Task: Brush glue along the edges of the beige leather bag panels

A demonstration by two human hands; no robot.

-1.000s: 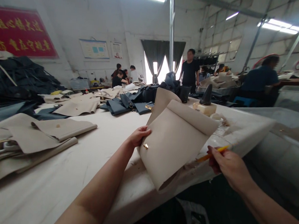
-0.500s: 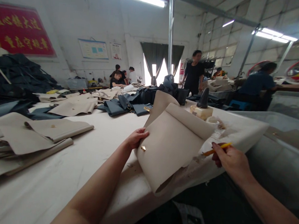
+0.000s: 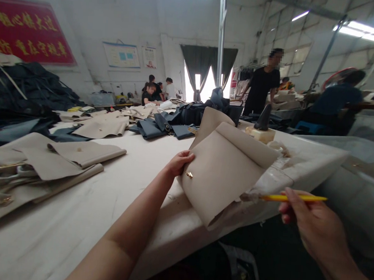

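My left hand (image 3: 179, 161) is closed on the left edge of a beige leather bag piece (image 3: 226, 170), thumb on top. The piece lies tilted near the table's front edge, a gold clasp (image 3: 189, 174) on its face and a folded flap toward the back. My right hand (image 3: 312, 219) pinches a yellow-handled brush (image 3: 274, 197), held almost level to the right of the piece. Its dark, blurred tip is by the lower right edge of the leather; whether it touches cannot be made out.
Behind the piece stands a cream pot with a black cone top (image 3: 263, 121). Beige bag pieces (image 3: 56, 157) are stacked at left, dark blue ones (image 3: 154, 127) farther back. A plastic bin (image 3: 368, 185) adjoins the table (image 3: 116, 199) at right. A person in black (image 3: 262, 87) is beyond the table.
My right hand has turned the brush level and brought its tip to the lower right edge of the leather. My left hand keeps its hold. The person in black has moved right. The view has shifted.
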